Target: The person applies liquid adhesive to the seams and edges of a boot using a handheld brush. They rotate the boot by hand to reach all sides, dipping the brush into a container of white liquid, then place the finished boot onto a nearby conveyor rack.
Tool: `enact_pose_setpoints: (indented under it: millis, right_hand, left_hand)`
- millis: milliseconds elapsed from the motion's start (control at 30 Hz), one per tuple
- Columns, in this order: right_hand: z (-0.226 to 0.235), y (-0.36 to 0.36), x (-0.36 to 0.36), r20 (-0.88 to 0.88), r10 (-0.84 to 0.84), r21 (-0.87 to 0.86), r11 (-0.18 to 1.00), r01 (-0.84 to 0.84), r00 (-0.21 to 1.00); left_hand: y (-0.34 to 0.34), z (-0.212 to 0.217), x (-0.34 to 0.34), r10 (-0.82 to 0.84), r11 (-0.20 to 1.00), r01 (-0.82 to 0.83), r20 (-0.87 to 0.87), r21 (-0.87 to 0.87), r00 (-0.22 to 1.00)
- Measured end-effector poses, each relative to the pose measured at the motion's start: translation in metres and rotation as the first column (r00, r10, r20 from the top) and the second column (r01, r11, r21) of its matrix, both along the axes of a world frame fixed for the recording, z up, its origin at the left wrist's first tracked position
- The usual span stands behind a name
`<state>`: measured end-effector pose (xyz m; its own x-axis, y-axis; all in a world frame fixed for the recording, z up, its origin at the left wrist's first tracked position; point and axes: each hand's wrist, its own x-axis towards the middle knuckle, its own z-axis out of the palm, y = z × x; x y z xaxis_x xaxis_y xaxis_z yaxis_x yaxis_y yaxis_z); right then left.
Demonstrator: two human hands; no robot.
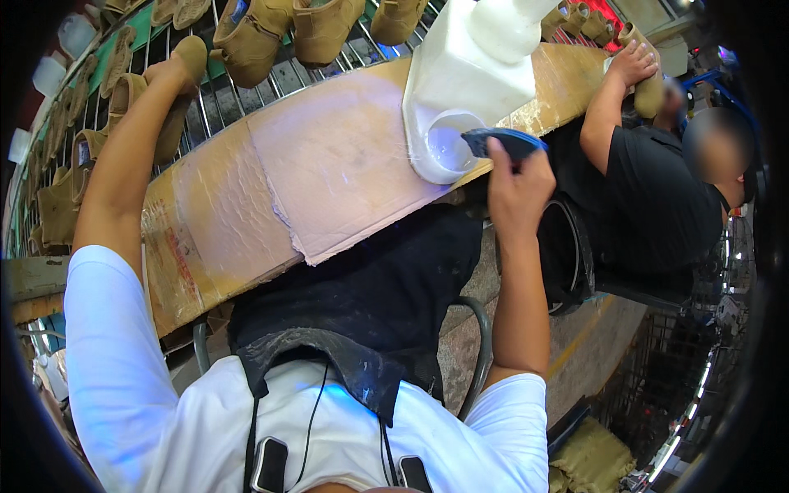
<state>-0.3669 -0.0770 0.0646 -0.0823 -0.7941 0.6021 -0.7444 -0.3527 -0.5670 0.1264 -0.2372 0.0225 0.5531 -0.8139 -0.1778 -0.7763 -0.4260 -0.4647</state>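
Observation:
At the far left, my left hand is closed on a tan shoe at the rack; the arm covers part of the shoe. My right hand grips a dark brush with a blue edge, thumb against its side. The brush's tip is over the round mouth of a white plastic container, and whether it touches the rim I cannot tell. Whitish, wet-looking glue or liquid lies inside that mouth. The container stands on a cardboard-covered bench in front of me.
Several tan shoes sit on a metal-bar rack beyond the bench. On the right, a co-worker in black has a hand on another tan shoe. A chair's curved metal arm is beside my right elbow.

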Motion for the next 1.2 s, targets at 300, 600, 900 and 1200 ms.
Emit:
enact_pose_setpoints:
  millis: [300,600,900,1200]
  right_hand:
    - [0.023,-0.023,0.023,-0.385,0.053,0.378,0.920,0.105,0.921]
    - [-0.028,-0.020,0.004,-0.125,0.244,-0.036,0.968,-0.250,0.962]
    - [-0.011,-0.020,-0.021,0.299,0.375,0.145,0.891,-0.430,0.878]
    - [-0.032,-0.016,-0.032,0.642,0.101,0.264,0.902,-0.343,0.760]
  left_hand:
    - [0.079,0.052,-0.028,-0.281,0.908,0.200,-0.181,-0.368,0.942]
    - [0.189,0.100,-0.068,-0.698,0.213,0.263,0.041,-0.941,0.715]
    - [0.232,0.015,-0.135,-0.909,0.404,0.251,-0.355,-0.880,0.217]
    - [0.224,0.041,-0.166,-0.837,0.518,0.143,-0.464,-0.843,0.291]
